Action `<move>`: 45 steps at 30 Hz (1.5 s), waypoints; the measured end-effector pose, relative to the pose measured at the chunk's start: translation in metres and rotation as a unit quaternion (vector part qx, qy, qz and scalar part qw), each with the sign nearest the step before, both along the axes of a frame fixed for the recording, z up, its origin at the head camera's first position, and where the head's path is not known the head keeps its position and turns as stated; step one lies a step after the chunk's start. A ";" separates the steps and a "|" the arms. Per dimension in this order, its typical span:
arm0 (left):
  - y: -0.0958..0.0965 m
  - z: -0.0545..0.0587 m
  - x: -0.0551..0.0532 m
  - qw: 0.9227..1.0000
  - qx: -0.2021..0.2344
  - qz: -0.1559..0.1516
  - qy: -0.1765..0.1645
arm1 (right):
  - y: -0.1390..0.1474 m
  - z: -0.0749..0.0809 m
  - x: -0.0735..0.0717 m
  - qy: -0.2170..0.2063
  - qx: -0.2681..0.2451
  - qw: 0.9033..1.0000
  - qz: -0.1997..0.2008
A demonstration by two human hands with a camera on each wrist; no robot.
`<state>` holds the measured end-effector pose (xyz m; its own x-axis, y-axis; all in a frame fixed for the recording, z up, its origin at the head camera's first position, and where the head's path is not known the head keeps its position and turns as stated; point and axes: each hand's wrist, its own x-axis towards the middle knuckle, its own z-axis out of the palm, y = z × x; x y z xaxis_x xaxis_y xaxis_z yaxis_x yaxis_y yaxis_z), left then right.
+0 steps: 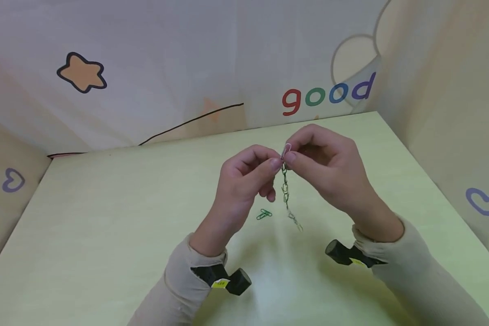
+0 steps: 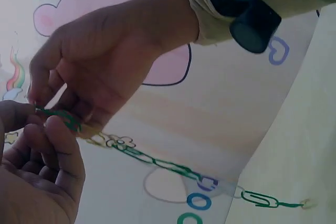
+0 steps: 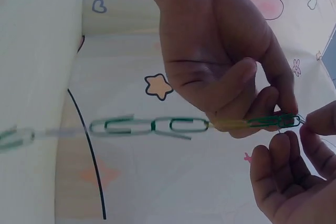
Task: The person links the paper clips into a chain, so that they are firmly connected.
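Both hands meet near the far middle of the table in the head view. My left hand and my right hand pinch, between thumb and fingers, a pale paper clip at the top of a paper clip chain. Green and yellowish links make up the chain, which hangs down between the hands. Fingertips partly hide the place where the top clip meets the chain. In the left wrist view the hanging links slant away from the fingers. On the table below, a few loose green paper clips lie together.
A pale green table spreads under both hands. Printed curtain walls stand along its back and sides. Each sleeve carries a black strap with a cylindrical device at the wrist.
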<state>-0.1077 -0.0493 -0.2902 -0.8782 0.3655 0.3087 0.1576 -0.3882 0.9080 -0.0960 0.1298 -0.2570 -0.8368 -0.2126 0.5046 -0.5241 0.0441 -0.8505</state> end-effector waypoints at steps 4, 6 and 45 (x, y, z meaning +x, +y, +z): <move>-0.005 -0.008 -0.012 0.994 -0.104 0.018 0.021 | 0.004 0.003 0.000 -0.015 -0.035 0.999 0.004; -0.008 -0.017 -0.020 0.983 -0.177 0.028 0.026 | 0.005 0.004 0.000 -0.021 -0.050 0.999 0.010; -0.047 -0.019 -0.032 0.927 -0.356 -0.005 0.117 | 0.007 0.001 -0.003 -0.052 -0.039 0.992 0.111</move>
